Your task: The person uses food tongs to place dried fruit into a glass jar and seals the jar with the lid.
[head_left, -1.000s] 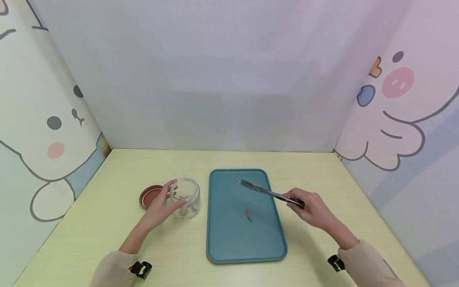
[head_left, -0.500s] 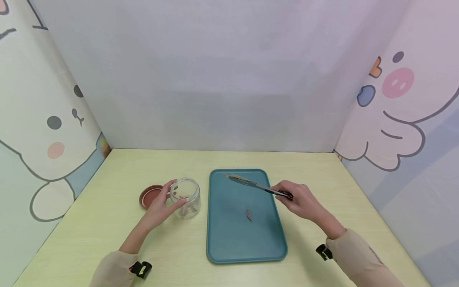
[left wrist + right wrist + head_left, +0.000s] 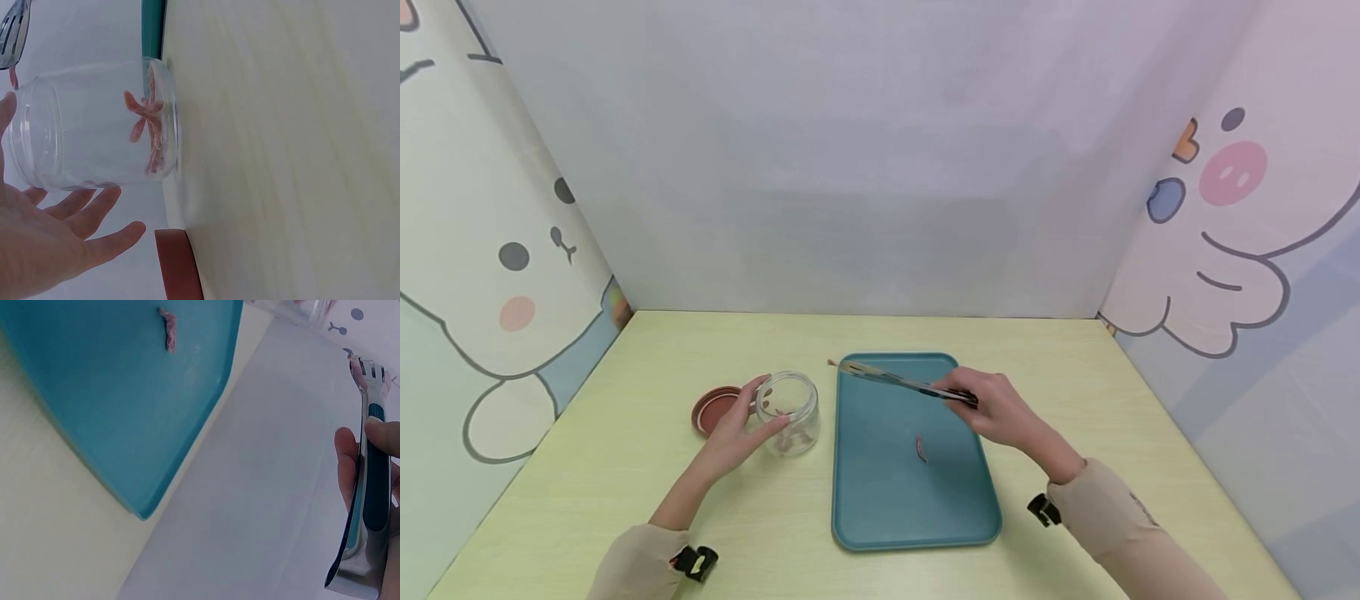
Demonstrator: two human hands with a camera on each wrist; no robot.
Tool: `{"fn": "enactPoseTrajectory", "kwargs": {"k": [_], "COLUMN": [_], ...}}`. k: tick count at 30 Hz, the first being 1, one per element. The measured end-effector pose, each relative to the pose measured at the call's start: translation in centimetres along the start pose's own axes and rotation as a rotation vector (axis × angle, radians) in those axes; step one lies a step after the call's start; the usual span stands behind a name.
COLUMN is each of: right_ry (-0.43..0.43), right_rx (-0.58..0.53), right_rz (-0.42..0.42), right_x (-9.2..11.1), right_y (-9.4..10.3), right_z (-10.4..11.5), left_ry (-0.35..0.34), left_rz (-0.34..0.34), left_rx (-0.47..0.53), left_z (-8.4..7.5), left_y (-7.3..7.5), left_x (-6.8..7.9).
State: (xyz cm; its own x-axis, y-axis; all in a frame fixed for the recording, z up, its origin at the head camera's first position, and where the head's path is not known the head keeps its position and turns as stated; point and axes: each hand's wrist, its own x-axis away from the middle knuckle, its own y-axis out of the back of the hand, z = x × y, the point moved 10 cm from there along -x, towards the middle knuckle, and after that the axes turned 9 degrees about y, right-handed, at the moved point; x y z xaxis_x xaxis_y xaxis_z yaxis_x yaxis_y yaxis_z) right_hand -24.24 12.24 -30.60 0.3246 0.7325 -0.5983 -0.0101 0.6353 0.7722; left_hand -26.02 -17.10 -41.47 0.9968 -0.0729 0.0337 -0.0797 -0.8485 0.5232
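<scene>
Pale tabletop, left fingers holding jar, right fingers gripping tongs, pinkish piece at tongs' tip indistinct

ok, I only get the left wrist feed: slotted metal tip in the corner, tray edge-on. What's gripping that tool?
Observer: The right hand; it grips slotted tongs by the handles.
Operator: Anything lying on that edge-on surface?
Observer: Yes, one reddish strip lies near the middle of the blue-green tray, per the head view.
Operator: Are the tips over the opening yet?
Observer: No, in the head view they show against the far left corner, to the right of the mouth of the glass jar.
</scene>
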Motion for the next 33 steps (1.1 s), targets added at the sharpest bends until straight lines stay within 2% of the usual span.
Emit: {"fn": "enactPoseTrajectory", "kwargs": {"k": [12,23,33], "right_ry": [0.052,0.045,0.012], "right_rx": [-0.059,-0.085,-0.098], "right_rz": [0.009,0.044,0.063], "right_x": [-2.3,-3.9,-4.2], "right_y": [-2.5,-4.6,-6.1], "right_z": [1.0,1.7,1.4], "left_ry": [0.006,-0.001,-0.011], "left_rz": [-0.001,0.0,0.0], "left_rx": [0.001,0.007,0.018], "left_z": [0.2,0.0,-0.2], "left_y": [0.0,0.1,0.0], "left_x": [-0.1,0.0,0.0]}}
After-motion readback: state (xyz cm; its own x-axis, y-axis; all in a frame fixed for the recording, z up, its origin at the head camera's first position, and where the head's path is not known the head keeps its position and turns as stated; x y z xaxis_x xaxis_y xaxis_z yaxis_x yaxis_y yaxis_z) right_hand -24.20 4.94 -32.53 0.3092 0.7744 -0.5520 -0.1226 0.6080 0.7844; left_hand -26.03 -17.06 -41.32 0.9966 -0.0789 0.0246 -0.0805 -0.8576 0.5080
